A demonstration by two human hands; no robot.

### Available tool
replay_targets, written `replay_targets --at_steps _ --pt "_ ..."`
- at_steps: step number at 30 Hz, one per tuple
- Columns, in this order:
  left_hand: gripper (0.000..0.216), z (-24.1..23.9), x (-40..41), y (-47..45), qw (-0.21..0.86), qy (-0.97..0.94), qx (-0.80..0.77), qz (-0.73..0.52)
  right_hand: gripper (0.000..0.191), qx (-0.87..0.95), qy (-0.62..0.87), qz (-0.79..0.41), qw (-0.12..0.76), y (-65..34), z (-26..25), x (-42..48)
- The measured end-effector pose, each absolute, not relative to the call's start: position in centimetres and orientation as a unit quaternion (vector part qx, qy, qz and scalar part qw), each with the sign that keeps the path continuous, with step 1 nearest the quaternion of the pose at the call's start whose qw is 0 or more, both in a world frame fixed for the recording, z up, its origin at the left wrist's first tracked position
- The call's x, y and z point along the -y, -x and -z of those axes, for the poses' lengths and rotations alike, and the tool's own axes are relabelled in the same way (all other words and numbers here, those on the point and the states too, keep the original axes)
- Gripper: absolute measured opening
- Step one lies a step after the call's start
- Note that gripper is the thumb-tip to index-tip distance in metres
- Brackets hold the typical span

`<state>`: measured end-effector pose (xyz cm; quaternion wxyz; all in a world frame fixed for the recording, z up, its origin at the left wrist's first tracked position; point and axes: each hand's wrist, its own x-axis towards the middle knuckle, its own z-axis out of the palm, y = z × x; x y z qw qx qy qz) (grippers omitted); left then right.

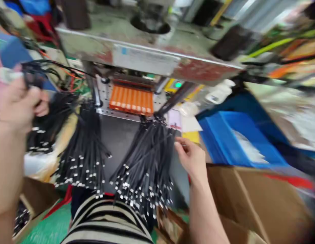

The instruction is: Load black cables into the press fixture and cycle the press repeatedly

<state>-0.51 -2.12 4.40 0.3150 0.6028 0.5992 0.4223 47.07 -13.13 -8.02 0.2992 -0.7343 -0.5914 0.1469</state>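
Note:
My left hand [21, 105], at the far left, is closed round a dark piece of black cable [33, 76]; blur hides its details. Thin black leads trail from there toward the machine. My right hand [191, 156] is curled in a pinch beside the right edge of a bundle of flat black cables [149, 156] with silvery ends. What its fingers hold, if anything, I cannot make out. A second bundle of black cables [83, 149] lies left of it on the dark work surface [117, 132]. Behind them sits an orange fixture [130, 100] with parallel slots, under the press.
The press's heavy plate [147, 54] spans the top on metal posts. On the right are blue bins [223, 135] with pale items and cardboard boxes [249, 203]. A white bottle [221, 91] lies behind. More black cables [43, 135] pile at left, above an open carton [33, 200].

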Motion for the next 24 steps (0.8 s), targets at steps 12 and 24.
replay_targets --at_steps 12,24 --pt "0.061 2.6 5.9 3.4 -0.139 -0.605 -0.783 0.034 0.016 0.838 0.496 -0.228 -0.010 -22.2 5.3 7.0" --pt "0.036 1.9 7.9 -6.4 0.508 -0.577 -0.518 -0.375 0.024 0.830 0.354 -0.360 0.236 -27.2 1.9 7.5"
